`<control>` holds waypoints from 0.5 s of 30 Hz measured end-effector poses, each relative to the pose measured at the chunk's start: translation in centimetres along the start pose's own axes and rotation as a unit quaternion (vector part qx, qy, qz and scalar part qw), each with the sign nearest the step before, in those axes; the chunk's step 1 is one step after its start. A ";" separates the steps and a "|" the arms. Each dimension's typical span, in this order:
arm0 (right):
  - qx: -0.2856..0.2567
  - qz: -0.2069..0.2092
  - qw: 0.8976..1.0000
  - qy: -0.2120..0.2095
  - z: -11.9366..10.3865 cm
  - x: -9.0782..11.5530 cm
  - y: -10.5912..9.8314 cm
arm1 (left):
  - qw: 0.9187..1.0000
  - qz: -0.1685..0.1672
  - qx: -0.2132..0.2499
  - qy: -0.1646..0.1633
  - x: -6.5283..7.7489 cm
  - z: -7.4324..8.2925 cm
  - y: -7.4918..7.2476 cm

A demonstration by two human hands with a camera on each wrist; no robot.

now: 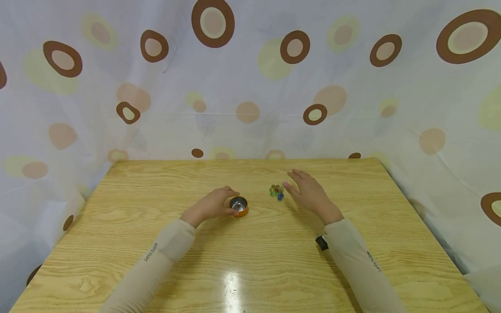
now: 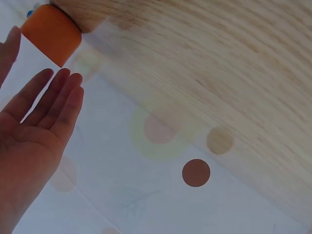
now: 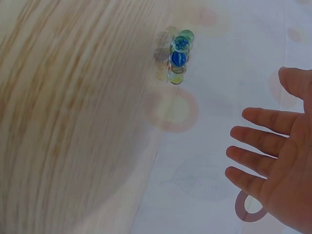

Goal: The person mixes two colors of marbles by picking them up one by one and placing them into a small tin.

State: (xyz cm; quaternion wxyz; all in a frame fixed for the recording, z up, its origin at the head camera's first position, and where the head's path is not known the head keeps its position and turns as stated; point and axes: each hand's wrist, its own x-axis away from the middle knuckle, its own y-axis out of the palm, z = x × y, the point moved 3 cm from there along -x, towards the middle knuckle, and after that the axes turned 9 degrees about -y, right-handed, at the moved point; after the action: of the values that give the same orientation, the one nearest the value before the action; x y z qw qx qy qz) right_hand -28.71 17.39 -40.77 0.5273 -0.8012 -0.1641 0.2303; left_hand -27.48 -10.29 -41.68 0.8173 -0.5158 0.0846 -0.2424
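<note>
A small orange cup [image 1: 242,212] with a dark rim and shiny metal inside stands on the table. My left hand [image 1: 213,203] is at its left side, thumb and fingers spread about it. In the left wrist view, the fairly straight fingers [image 2: 58,95] appear a little apart from the orange cup [image 2: 53,35]. Right of the cup lies a cluster of glass marbles [image 1: 276,190] in green, amber and blue. Just beyond them my right hand [image 1: 311,191] hovers with fingers extended, holding nothing. The right wrist view shows the marbles [image 3: 178,58] apart from the spread right hand [image 3: 278,151].
The wood-grain table [image 1: 250,261] extends around both arms. A white curtain [image 1: 235,87] with brown, pink and yellow circles hangs behind it and along both sides. A dark band [image 1: 322,243] sits at the right wrist.
</note>
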 end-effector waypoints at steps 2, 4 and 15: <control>0.000 0.001 1.000 0.000 0.0 0.0 0.1 | 1.000 0.002 -0.002 0.001 0.0 0.0 0.1; -0.002 0.004 1.000 0.000 0.1 0.0 0.2 | 1.000 0.002 -0.002 -0.001 0.0 -0.1 0.2; -0.002 -0.003 1.000 0.002 0.1 0.0 0.3 | 1.000 0.008 -0.007 0.006 -0.3 -0.1 0.4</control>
State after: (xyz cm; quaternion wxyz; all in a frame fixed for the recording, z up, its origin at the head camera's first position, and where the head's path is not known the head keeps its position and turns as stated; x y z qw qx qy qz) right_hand -28.70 17.33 -41.10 0.5269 -0.8022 -0.1656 0.2267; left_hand -27.70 -10.11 -42.12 0.8149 -0.5197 0.0953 -0.2383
